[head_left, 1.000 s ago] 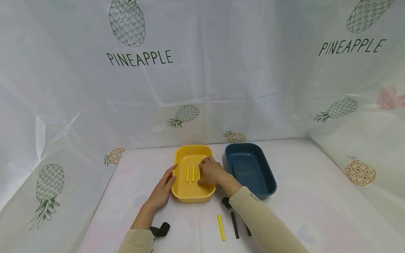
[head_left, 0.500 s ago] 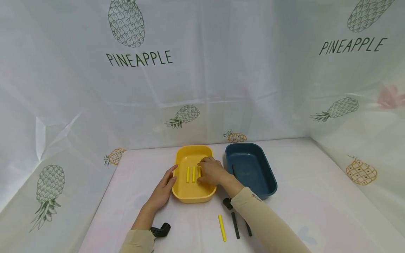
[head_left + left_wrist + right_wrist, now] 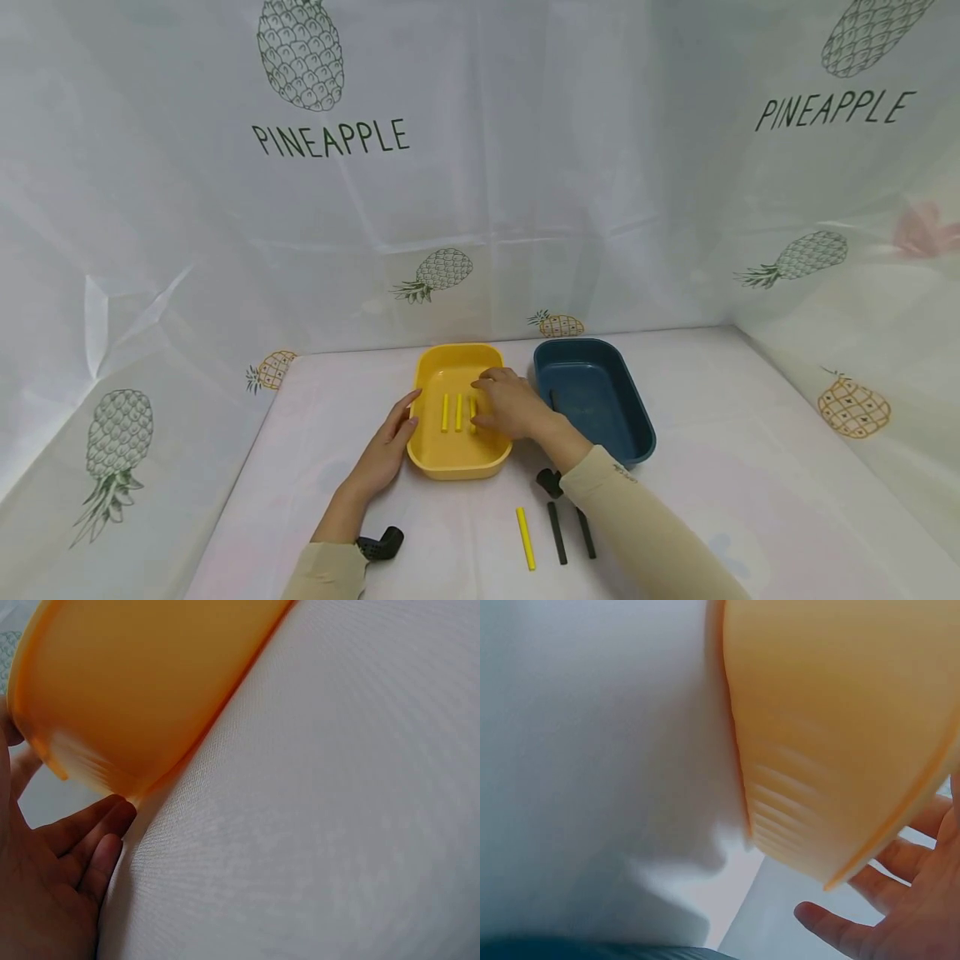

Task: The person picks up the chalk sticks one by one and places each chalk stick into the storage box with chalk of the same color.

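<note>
Beige-sleeved right hand (image 3: 513,407): fingers spread beside the rightmost yellow stick (image 3: 473,412); lifting straight up should keep it aligned.
Left hand (image 3: 386,447): fingers extended against the yellow tray (image 3: 457,472), a useful brace.
Yellow tray: holds three sticks, parallel.
Surface (image 3: 450,550): fourth yellow stick (image 3: 526,538).

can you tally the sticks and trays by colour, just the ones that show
Yellow sticks: 4
Black sticks: 3
Yellow tray: 1
Blue tray: 1
Total: 9
</note>
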`<state>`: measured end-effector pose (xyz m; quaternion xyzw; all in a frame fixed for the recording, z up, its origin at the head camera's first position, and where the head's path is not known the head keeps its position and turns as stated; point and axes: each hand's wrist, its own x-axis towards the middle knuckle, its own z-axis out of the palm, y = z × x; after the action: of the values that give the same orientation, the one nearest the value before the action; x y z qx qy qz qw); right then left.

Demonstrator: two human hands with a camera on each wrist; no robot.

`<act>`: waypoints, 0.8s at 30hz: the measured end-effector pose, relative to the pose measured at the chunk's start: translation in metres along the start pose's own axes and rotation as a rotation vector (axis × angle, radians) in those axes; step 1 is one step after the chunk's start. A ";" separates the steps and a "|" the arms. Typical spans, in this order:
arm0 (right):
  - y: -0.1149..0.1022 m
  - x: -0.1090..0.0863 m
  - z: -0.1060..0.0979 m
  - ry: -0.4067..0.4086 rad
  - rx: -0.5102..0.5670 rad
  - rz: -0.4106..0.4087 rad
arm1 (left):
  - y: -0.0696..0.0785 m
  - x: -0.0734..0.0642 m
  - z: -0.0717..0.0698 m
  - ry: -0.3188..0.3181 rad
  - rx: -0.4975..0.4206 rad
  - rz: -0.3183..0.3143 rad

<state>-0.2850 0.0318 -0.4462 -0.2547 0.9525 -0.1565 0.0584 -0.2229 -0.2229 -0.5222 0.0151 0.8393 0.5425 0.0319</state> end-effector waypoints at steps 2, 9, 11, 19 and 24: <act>0.000 -0.002 -0.002 0.000 0.003 -0.001 | 0.000 0.000 0.000 0.001 0.001 0.000; 0.002 -0.014 -0.012 0.004 0.005 -0.024 | -0.001 0.000 0.000 0.005 0.013 0.000; 0.003 -0.018 -0.014 0.006 0.004 -0.031 | -0.001 0.000 0.000 0.009 0.014 -0.005; 0.006 -0.030 -0.020 0.017 -0.014 -0.034 | -0.001 0.001 0.001 0.013 0.020 -0.008; 0.006 -0.039 -0.024 0.019 -0.014 -0.055 | 0.000 0.001 0.001 0.005 0.015 0.004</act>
<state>-0.2585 0.0631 -0.4245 -0.2796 0.9468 -0.1537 0.0430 -0.2237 -0.2221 -0.5222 0.0157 0.8435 0.5362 0.0288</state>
